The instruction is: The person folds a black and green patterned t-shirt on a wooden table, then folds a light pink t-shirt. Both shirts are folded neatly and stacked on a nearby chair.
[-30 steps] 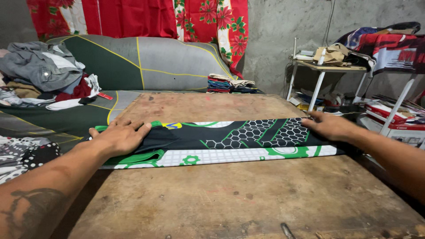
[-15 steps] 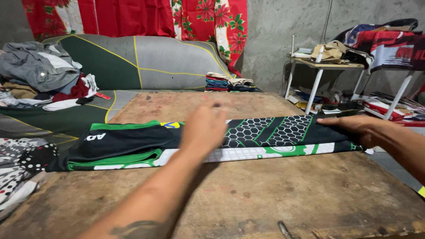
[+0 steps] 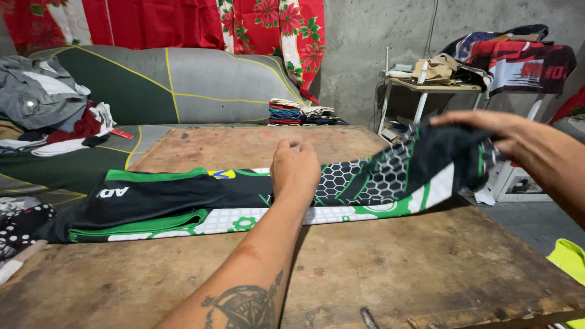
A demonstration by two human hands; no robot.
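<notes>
A black, green and white patterned jersey, folded into a long strip, lies across a worn wooden table. My left hand rests flat on the middle of the strip, fingers together pointing away from me. My right hand grips the right end of the jersey and holds it lifted above the table's right edge, the fabric curling up and over. The left end of the jersey lies flat and hangs slightly past the table's left edge.
A green and grey sofa with a heap of clothes stands behind the table. A small stack of folded clothes sits beyond the far edge. A white stand with draped fabric is at the right; a dotted cloth lies left.
My left hand has moved from the jersey's left end to its middle. My right hand has closed on the right end and lifted it off the table.
</notes>
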